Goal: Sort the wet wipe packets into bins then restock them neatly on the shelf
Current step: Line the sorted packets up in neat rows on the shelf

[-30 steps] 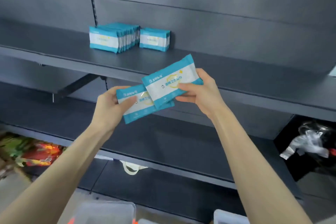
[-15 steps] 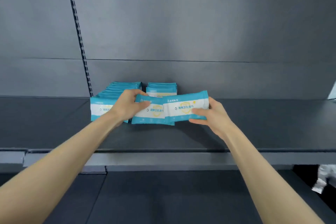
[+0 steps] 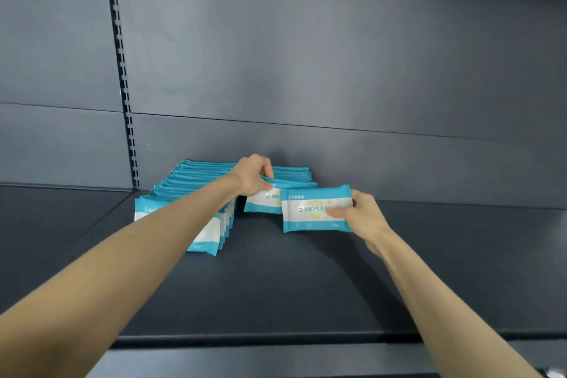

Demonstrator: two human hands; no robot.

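Two rows of teal-and-white wet wipe packets stand upright on the dark shelf [image 3: 306, 285]. The long left row [image 3: 196, 193] is partly hidden by my left forearm. My left hand [image 3: 253, 175] grips a packet [image 3: 264, 201] at the front of the short right row [image 3: 291, 173], thumb on its face. My right hand [image 3: 360, 215] pinches another packet [image 3: 313, 209] by its right end, upright and just in front and to the right of the first.
The grey back panel [image 3: 337, 70] rises behind the rows. A slotted upright rail [image 3: 122, 77] runs down the left. The shelf's front lip [image 3: 276, 339] is near me. Bare shelf lies right of the packets.
Both hands have carried their packets deeper onto the shelf toward the right row. The left packet now sits against that row. My view has moved closer.
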